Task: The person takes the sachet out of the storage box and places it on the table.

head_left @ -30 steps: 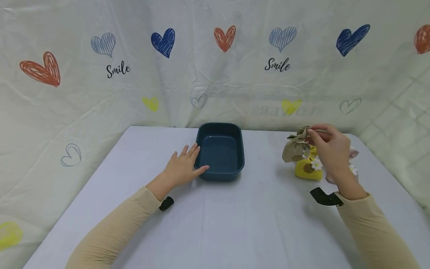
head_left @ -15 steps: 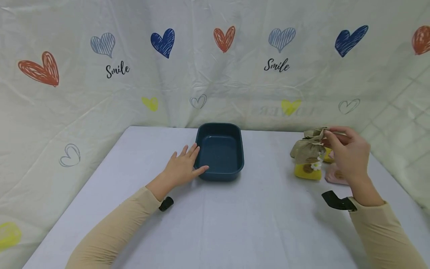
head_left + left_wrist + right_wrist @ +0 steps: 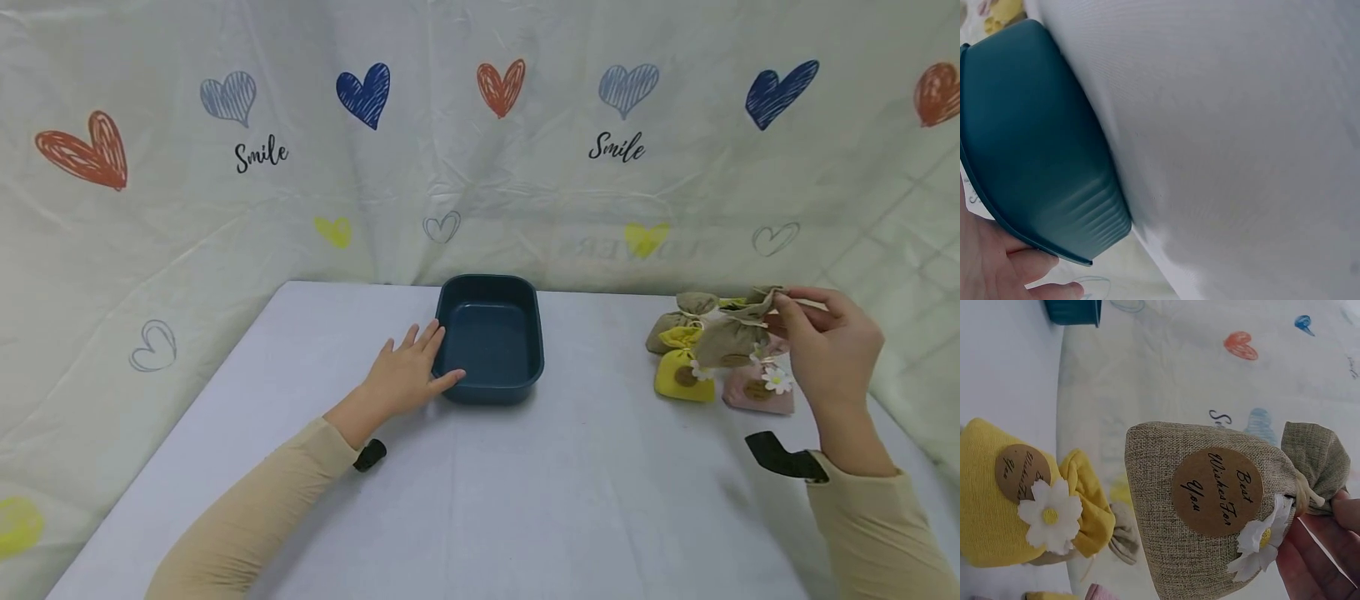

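My right hand [image 3: 836, 358] pinches the gathered neck of a grey-brown linen drawstring sachet [image 3: 729, 343], holding it above the other sachets at the table's right. In the right wrist view, the held sachet [image 3: 1160, 456] shows a round "Best Wishes For You" label and a white fabric flower. At mid-table my left hand [image 3: 401, 371] rests with spread fingers on the near-left rim of a dark teal rectangular bin [image 3: 491, 392]. The bin's inside shows nothing in it. In the left wrist view, fingertips [image 3: 1032, 264] touch the bin's rim.
Below and around the held sachet stand a yellow sachet [image 3: 681, 383], a pink sachet [image 3: 750, 398] and another grey-brown sachet [image 3: 662, 333]. Part of a second yellow one shows behind. A white cloth covers the table [image 3: 525, 500]; a heart-printed curtain [image 3: 555, 167] hangs behind it.
My right hand has moved right with the grey-brown sachet, passing from over the front yellow sachet toward the pink one. Another grey-brown sachet has come into view behind. The left hand has stayed on the bin.
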Demonstrator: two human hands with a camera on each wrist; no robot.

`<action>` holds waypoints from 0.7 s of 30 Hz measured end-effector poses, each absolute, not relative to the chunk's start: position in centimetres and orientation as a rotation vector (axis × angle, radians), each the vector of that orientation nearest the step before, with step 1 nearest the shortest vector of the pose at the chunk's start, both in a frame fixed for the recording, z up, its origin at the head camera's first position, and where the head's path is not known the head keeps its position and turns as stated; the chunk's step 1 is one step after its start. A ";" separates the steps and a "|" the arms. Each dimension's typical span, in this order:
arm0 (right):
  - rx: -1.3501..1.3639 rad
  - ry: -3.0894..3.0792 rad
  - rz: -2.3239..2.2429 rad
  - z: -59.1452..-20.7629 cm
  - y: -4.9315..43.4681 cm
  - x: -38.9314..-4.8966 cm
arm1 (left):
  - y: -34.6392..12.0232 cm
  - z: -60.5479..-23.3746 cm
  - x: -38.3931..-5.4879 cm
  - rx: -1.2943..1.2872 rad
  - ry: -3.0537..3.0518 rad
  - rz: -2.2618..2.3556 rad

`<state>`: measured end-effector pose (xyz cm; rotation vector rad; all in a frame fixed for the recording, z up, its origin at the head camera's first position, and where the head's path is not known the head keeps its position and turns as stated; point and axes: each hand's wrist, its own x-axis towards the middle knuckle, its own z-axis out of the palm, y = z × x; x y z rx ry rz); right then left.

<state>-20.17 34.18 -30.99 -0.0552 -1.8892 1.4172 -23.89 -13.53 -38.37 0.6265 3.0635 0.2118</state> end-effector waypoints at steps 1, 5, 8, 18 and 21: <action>-0.067 -1.881 1.421 -31.0 34.4 -20.1 | -13.5 -38.4 -23.9 0.628 3.064 0.214; -0.112 -1.892 1.361 -30.9 35.2 -19.7 | -13.5 -38.5 -24.0 0.631 3.067 0.212; -0.139 -1.893 1.329 -30.9 35.6 -19.5 | -13.5 -38.6 -24.1 0.633 3.071 0.209; -0.255 -1.855 1.359 -31.4 37.2 -19.2 | -13.4 -38.5 -24.1 0.629 3.065 0.213; -0.286 -1.843 1.385 -31.5 37.9 -19.1 | -13.5 -38.5 -24.2 0.628 3.063 0.213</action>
